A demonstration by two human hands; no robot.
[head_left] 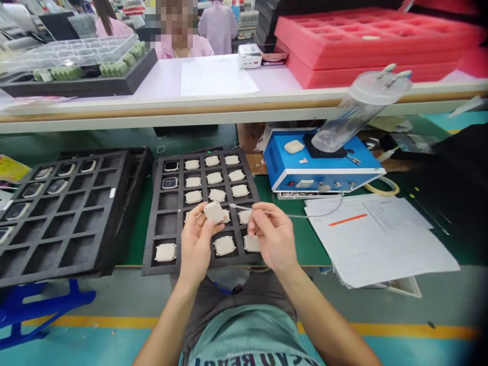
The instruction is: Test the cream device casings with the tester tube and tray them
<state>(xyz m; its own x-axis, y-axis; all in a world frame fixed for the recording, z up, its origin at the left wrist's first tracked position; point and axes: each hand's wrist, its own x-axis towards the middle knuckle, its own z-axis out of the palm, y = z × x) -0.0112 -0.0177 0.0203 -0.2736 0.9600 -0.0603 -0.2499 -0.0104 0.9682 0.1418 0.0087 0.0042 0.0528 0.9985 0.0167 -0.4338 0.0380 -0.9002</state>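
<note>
Between the thumb and fingers of my left hand [198, 239] is a cream smartwatch case [214, 212], tilted above the foam tray. My right hand [275, 236] pinches a thin vacuum pen [244, 208]; its pale tip points left, a small gap from the case. From the pen a clear hose [320, 215] runs to the blue machine [328, 170]. Below both hands lies the black foam tray [149, 239], with cream cases in many of its pockets and two dark-screened watches [170, 183] at its upper left. My hands hide some pockets.
At left, a second black foam tray [97, 223] holds several watches. A clear cylinder [343, 119] leans on the blue machine beside another cream case [294, 147]. Papers [385, 244] lie at right. Overhead, a shelf [160, 112] bears red foam trays [354, 56]. People sit and stand beyond.
</note>
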